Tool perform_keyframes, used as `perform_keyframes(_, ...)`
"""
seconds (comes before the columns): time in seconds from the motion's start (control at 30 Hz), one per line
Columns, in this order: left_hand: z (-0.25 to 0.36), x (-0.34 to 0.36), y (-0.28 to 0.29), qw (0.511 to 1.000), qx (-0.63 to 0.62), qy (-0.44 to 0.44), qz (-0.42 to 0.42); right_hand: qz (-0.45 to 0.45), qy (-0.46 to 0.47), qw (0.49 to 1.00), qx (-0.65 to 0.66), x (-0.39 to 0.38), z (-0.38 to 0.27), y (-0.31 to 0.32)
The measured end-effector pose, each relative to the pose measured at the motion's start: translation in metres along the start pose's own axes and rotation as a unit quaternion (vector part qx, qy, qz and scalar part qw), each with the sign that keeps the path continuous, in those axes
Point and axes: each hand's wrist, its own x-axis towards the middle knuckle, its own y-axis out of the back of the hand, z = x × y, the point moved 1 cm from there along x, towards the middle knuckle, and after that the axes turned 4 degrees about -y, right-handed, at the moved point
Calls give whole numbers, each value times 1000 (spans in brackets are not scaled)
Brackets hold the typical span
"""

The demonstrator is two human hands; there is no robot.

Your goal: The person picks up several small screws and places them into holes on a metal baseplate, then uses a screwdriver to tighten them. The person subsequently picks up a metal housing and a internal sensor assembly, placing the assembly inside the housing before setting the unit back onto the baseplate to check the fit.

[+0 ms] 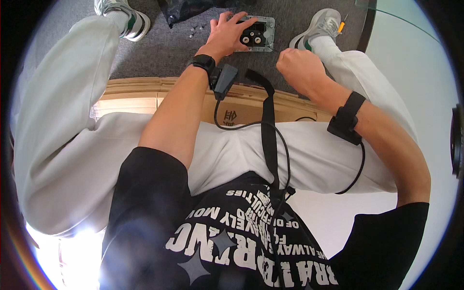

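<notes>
A grey rectangular box [271, 35] lies on the dark mat, with a black insert inside that bears round metal-coloured terminals. My left hand [224, 35] grips this box from its left side, fingers spread over the top and the thumb near its lower edge. Just right of the box and a little nearer, my right hand [302, 70] is closed in a fist. A thin dark tip seems to show by its fingers, but what the fist holds is hidden. Several small metal pieces [193, 32] lie left of my left hand.
A black plastic bag [186, 10] lies at the far edge. An orange-handled screwdriver [341, 26] is beside my right shoe [325, 24]. A black strap [268, 111] and cables hang between my arms, over cardboard [241, 112] at the near edge of the mat [159, 53].
</notes>
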Motion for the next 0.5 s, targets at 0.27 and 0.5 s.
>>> perform_keyframes(0.27, -2, 0, 2, 1000, -9, 9, -3, -8, 14, 1000, -24, 1, -1, 6)
perform_keyframes(0.5, 4, 9, 10, 1000, 0, -15, -19, 64, 144, 966, -203, -1, 2, -5)
